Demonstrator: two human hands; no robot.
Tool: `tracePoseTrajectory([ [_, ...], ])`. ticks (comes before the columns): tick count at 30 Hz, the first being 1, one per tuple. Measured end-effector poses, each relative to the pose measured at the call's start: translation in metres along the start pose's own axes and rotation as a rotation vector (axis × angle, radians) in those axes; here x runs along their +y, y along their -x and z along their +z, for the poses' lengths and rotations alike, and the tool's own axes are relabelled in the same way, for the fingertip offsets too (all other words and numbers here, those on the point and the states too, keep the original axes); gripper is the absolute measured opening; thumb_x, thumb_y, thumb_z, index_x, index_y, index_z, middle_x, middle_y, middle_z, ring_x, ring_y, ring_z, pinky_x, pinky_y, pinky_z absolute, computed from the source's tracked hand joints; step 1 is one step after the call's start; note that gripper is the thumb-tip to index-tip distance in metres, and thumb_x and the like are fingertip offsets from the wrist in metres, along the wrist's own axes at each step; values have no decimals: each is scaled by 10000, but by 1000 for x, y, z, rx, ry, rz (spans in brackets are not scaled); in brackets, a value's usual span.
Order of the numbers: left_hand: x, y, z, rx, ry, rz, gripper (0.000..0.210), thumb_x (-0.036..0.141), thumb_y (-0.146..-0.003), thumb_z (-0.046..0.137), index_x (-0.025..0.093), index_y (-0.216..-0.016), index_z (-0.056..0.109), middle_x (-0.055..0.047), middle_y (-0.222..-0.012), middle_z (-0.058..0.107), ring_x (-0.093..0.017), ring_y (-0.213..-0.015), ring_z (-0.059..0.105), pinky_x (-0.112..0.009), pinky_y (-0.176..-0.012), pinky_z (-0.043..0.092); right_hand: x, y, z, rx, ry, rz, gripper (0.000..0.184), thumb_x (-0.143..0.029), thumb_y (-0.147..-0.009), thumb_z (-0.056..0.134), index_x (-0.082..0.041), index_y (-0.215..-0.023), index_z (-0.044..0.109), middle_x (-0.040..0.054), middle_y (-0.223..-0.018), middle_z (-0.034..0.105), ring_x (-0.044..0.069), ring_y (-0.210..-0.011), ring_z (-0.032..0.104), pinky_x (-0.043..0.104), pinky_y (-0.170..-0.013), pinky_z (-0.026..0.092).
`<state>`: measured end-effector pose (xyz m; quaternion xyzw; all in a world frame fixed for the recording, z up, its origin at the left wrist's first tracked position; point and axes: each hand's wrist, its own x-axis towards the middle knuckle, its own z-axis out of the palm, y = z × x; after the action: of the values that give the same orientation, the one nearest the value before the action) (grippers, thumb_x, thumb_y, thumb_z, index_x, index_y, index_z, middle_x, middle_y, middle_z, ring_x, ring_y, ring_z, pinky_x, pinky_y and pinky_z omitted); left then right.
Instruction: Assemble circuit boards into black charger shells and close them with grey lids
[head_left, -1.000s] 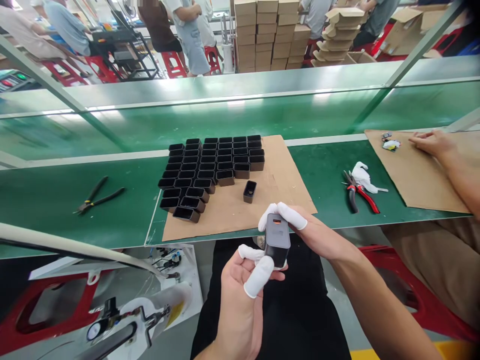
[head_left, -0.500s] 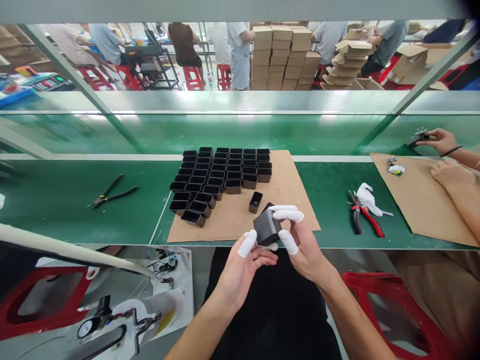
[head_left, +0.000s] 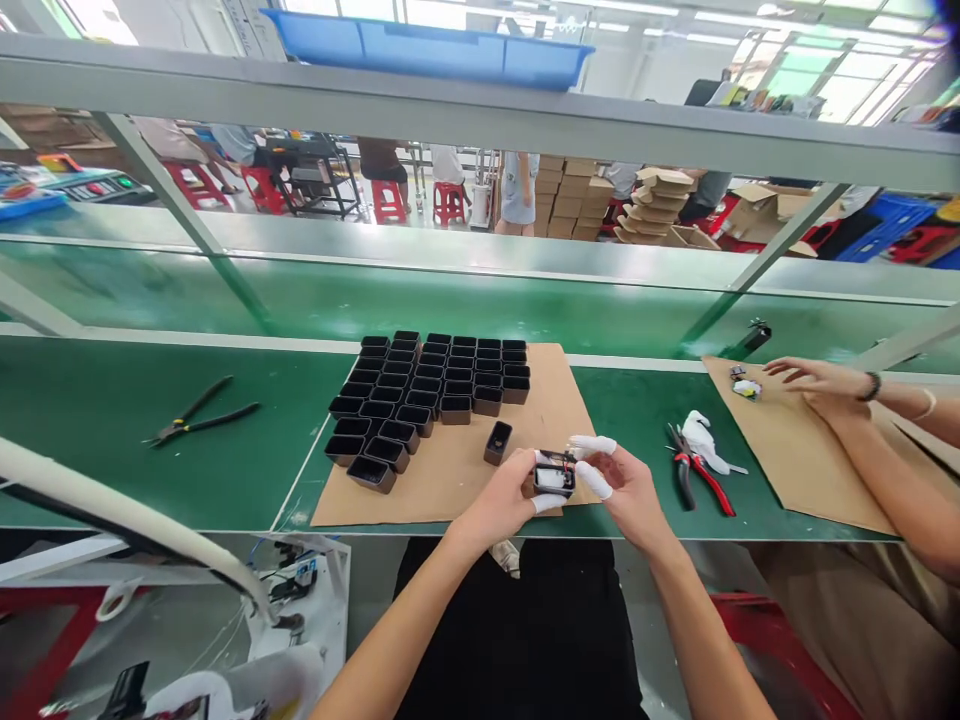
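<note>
Bright ceiling tubes (head_left: pixel 628 7), stretched edges

What We See Around Our Green Bench (head_left: pixel 67 400)

To our left lie dark-handled pliers (head_left: pixel 180 424), handles spread, and nearer us a pale hose (head_left: pixel 135 520) slants down in front of the bench edge. On our right we have red-and-black pliers (head_left: pixel 686 456) just beside a crumpled white item (head_left: pixel 705 448). Farther right, a co-worker's forearm (head_left: pixel 870 460) crosses a brown cardboard sheet (head_left: pixel 795 465) that bears small parts (head_left: pixel 745 388). Above us, a blue bin (head_left: pixel 435 50) sits at the grey shelf rail (head_left: pixel 480 108). Across the room we make out red stools (head_left: pixel 388 202), stacked cartons (head_left: pixel 577 195) and a person in pale clothing (head_left: pixel 517 190), standing.
</note>
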<state>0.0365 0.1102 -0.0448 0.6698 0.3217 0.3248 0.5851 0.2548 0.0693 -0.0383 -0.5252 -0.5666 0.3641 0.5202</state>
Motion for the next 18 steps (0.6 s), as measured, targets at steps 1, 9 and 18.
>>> tracePoseTrajectory([
  [1,-2,-3,-1,-13,-62,13,311,433,-902,865,213,-1013,676,-56,-1067,677,-272,-1055,621,-412,-965,527,0,-2,-3,-19,16,7,344,-498,-974,832,-228,-1187,823,90,-1108,851,252,-989,802,440,-950,674],
  [9,-8,-4,-4,-92,-416,33,197,321,-964,796,230,-1043,641,-48,-1140,623,-287,-1119,540,-441,-997,437,2,-1,-5,-139,90,-45,163,-417,-886,910,-257,-907,893,109,-1106,890,306,-1049,839,473,-995,666],
  [18,-4,1,-6,-65,-507,5,145,321,-1006,732,228,-1066,638,-62,-1209,632,-280,-1167,566,-421,-1008,462,24,11,29,136,57,-100,245,-503,-845,919,-275,-782,856,100,-912,891,351,-884,874,502,-823,734],
])
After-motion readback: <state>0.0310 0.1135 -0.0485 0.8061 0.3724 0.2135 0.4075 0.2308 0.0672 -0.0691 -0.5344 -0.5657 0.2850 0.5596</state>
